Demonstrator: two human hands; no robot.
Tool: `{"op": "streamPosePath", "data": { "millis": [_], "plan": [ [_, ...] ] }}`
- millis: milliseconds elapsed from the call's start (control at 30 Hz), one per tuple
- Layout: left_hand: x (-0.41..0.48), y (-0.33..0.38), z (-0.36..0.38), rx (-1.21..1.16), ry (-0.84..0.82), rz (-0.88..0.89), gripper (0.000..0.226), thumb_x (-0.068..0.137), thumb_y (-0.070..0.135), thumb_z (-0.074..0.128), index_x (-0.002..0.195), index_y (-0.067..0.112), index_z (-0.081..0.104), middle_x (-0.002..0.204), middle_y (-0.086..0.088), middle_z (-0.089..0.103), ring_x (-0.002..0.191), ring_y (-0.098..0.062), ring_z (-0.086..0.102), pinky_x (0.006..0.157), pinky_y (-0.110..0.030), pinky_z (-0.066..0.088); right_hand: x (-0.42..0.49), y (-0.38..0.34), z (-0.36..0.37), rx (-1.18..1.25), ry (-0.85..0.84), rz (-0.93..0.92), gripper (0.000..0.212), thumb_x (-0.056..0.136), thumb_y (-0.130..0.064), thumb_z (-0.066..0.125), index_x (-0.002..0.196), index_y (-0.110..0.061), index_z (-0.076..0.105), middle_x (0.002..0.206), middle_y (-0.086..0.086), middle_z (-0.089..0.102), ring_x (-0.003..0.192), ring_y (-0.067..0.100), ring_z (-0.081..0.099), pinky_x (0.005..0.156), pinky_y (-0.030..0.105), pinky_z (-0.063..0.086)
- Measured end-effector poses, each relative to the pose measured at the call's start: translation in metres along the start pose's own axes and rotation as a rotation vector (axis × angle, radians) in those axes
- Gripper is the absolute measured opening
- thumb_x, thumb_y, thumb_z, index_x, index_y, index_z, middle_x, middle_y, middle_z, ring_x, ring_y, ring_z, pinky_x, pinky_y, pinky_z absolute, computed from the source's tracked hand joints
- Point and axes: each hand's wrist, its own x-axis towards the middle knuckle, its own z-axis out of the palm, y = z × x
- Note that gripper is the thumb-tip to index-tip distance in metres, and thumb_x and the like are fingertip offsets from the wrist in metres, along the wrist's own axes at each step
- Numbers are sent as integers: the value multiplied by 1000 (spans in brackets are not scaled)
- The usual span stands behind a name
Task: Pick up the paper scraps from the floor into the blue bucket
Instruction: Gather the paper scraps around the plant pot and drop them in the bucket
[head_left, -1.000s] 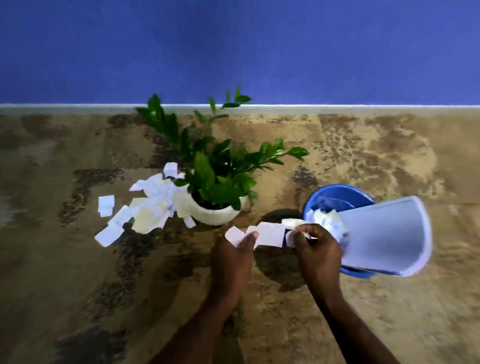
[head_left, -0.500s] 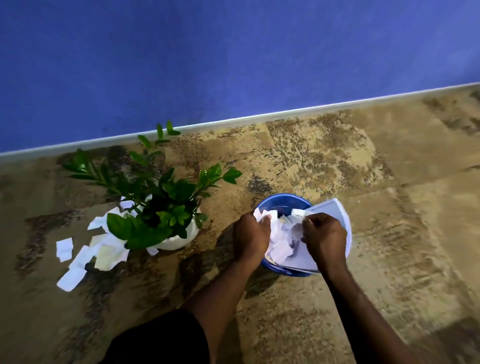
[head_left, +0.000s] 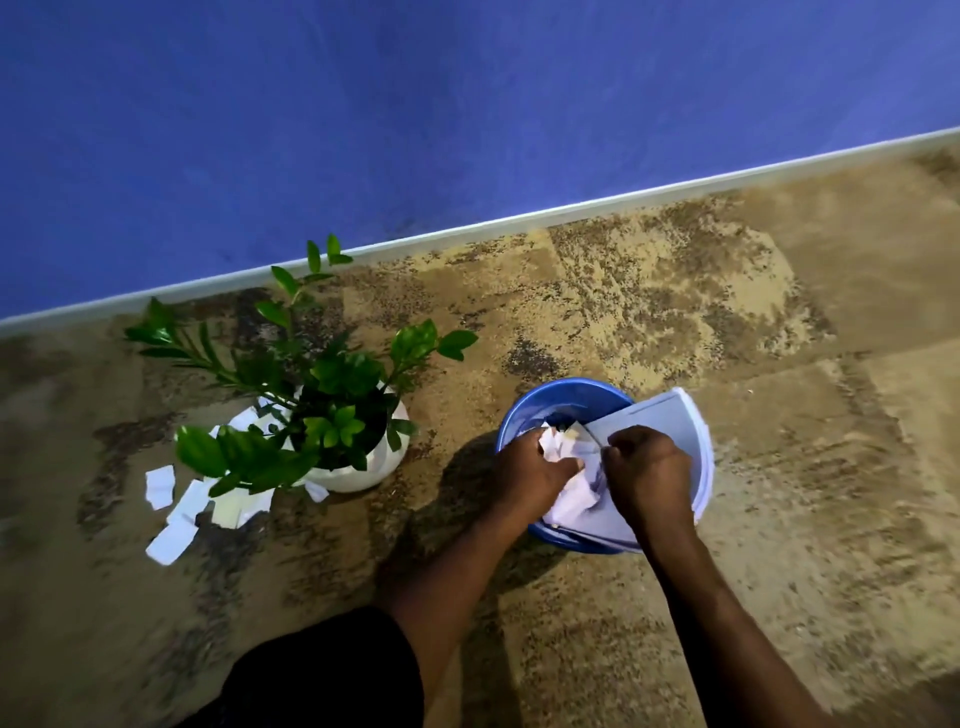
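Since the earlier frame, crumpled paper is being pressed deeper into the blue bucket (head_left: 563, 397) by the left hand (head_left: 530, 470) and right hand (head_left: 652, 475), each grip being closed on it, while paper scraps (head_left: 179, 512) are being left on the floor (head_left: 779, 519) beside the potted plant (head_left: 332, 410).

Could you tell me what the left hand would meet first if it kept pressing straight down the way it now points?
Most likely the crumpled paper already under the left hand inside the blue bucket; it seems to touch that wad now. Below it, depth is hidden, so I cannot tell how soon the bucket's bottom would follow.
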Motion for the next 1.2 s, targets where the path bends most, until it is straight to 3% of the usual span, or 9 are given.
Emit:
{"op": "streamPosePath", "data": {
  "millis": [67,200,433,600,733,867,967,1100,1200],
  "plan": [
    [7,2,8,-74,-107,-19,61,82,17,68,138,15,45,131,-8,59,118,-20,56,96,-23,43,2,2,-2,11,9,-5,15,80,-6,64,91,-1,73,92,23,72,90,38,66,78,35,46],
    [15,-11,20,-72,-254,30,76,81,8,52,148,28,22,148,-3,42,135,-20,39,111,-40,35,2,2,4,16,48,-8,18,80,-7,65,96,-3,73,94,21,73,93,37,66,80,36,47],
    [-11,-47,-5,-228,-230,230,71,84,-12,45,148,13,25,149,-17,37,134,-25,41,109,-38,37,-37,-30,41,5,133,-80,21,81,-10,66,101,-6,71,102,18,72,92,32,68,83,35,47],
    [-44,-100,-94,-352,-53,264,46,86,10,52,132,10,51,128,1,58,110,10,53,93,-9,43,-87,-83,100,-26,113,-203,9,83,-18,65,82,-12,72,81,12,72,77,29,67,65,28,39],
    [-63,-193,-166,-283,205,163,31,92,12,51,119,22,63,118,4,67,108,-2,60,95,-28,49,-139,-116,167,-52,66,-250,4,78,-10,70,80,-6,70,81,18,69,74,32,66,67,33,46],
    [-69,-270,-225,-163,344,6,27,92,26,54,117,33,61,114,19,61,97,14,52,82,1,39,-178,-135,231,-83,-109,-274,20,79,-18,72,98,-12,71,101,11,68,74,22,68,66,30,52],
    [-55,-308,-261,-122,442,-142,30,91,37,55,121,36,57,120,17,57,106,3,49,93,-17,36,-188,-151,287,-99,-272,-341,31,80,-25,71,109,-14,69,112,11,66,87,26,67,75,33,54],
    [-19,-343,-296,-46,454,-130,43,84,16,66,126,19,56,131,-6,55,122,-23,51,106,-36,39,-181,-170,346,-100,-407,-537,38,90,-36,58,126,-23,60,129,4,59,118,28,54,104,34,40],
    [2,-370,-304,27,500,-137,55,82,18,70,132,12,48,133,-11,52,125,-28,47,106,-41,37,-162,-172,386,-206,-385,-695,39,92,-31,57,127,-13,59,124,16,60,112,39,58,93,46,48]
  ]
}}
